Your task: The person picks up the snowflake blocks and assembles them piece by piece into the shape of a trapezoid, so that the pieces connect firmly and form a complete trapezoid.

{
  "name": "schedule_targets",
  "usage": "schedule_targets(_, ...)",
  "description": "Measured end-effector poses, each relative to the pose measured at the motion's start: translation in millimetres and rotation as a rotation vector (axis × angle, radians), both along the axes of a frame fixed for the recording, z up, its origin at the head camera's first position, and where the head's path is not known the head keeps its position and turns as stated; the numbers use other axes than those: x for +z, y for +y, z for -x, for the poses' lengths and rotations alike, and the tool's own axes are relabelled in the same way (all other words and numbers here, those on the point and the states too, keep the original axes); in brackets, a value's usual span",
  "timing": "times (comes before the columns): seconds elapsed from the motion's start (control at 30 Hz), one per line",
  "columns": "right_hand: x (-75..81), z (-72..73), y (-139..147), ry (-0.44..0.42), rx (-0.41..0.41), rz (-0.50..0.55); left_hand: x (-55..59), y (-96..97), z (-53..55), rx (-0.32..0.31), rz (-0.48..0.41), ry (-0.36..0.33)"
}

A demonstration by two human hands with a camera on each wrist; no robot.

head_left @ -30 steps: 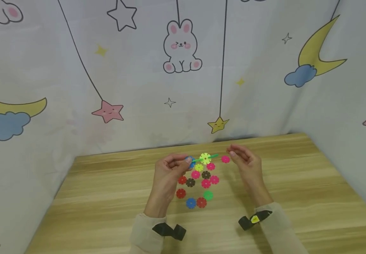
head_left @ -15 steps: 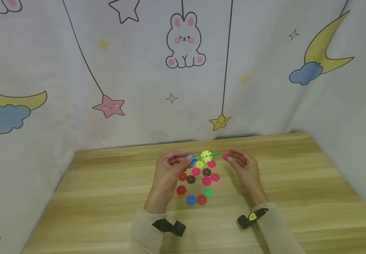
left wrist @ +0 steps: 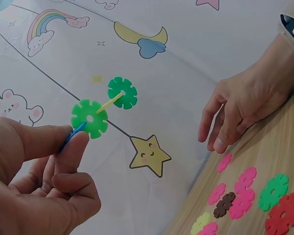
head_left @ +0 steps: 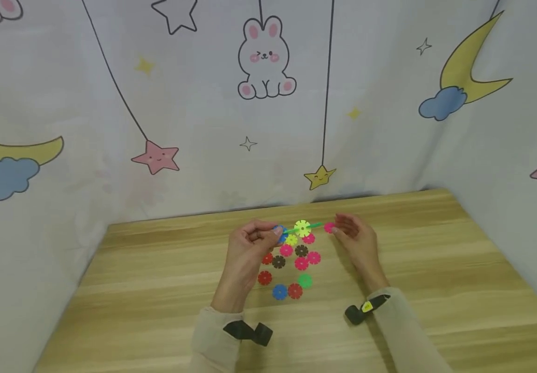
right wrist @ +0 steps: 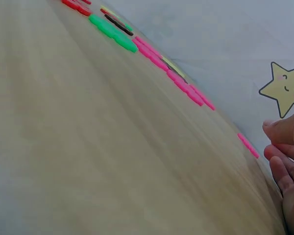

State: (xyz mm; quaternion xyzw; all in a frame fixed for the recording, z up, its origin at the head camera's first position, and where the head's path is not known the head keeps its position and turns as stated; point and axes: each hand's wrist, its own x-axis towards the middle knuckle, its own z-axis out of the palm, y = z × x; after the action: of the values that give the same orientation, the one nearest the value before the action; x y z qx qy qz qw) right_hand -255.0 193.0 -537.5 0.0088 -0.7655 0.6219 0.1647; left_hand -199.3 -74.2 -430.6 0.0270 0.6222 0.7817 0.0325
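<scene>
Thumb and fingers of my left hand (head_left: 245,254) pinch a blue notched plastic disc (left wrist: 79,129), held up off the table. Slotted onto it is a green disc (left wrist: 95,129), followed by an edge-on yellow disc (left wrist: 109,103) and a second green disc (left wrist: 118,88), making a short chain. To the right, my right hand (head_left: 359,246) has its fingers loosely bent and holds nothing. Its fingertips are right beside a pink disc (head_left: 329,228), which lies flat on the table in the right wrist view.
Several loose discs lie mid-table, among them a brown disc (head_left: 301,250), a red disc (head_left: 265,277), a green disc (head_left: 305,281) and a blue disc (head_left: 279,292). Behind the wooden table (head_left: 156,290) hangs a white printed curtain (head_left: 203,114).
My right hand has shifted slightly left, its fingertips closing in on the pink disc. My left hand keeps the chain in nearly the same place. The head view has shifted a little.
</scene>
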Motion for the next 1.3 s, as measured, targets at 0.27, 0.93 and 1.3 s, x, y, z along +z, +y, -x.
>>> schedule_targets(0.27, 2.1, 11.4, 2, -0.048, 0.04, -0.165, -0.5, -1.0, 2.8, 0.0, 0.002, 0.002)
schedule_targets(0.93, -2.1, 11.4, 3, -0.032, 0.093, -0.317, -7.7, 3.1, 3.5, -0.014, 0.023, -0.007)
schedule_targets(1.3, -0.6, 8.5, 3, -0.055, 0.097, -0.357, -7.1, 3.0, 3.8, -0.027, 0.008, -0.008)
